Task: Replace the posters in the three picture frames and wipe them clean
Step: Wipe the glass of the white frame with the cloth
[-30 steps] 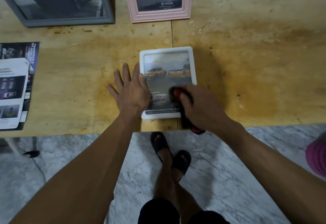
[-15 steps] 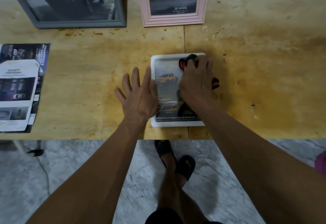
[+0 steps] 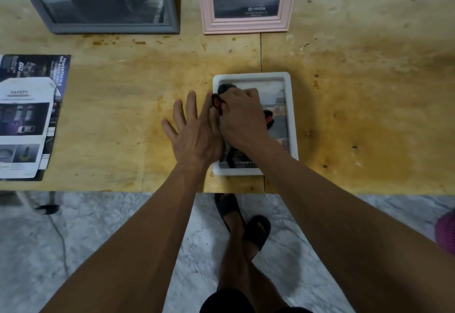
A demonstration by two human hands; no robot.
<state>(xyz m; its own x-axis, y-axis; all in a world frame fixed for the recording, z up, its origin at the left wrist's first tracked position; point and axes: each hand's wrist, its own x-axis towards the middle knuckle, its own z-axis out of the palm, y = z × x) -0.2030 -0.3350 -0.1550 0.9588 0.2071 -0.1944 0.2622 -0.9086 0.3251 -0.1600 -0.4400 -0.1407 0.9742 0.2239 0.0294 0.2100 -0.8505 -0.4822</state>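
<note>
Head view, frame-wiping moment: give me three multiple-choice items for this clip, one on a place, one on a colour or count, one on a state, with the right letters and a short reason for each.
1. Where does the white frame lie?
A. Flat on the wooden table, near its front edge
B. Propped against the wall
C. On the marble floor

2. What colour is the frame around the Toyota poster?
A. Grey
B. Pink
C. White

3. What is the right hand doing?
A. Resting flat and empty on the table
B. Lifting the brochures
C. Gripping a dark and red cloth on the frame's glass

Answers:
1 A: the white frame lies face up near the table's front edge.
2 B: the pink frame stands at the back, with the Toyota logo on its poster.
3 C: its fingers curl round the cloth on the glass, while the left hand, fingers straight, rests at the frame's left edge.
</note>
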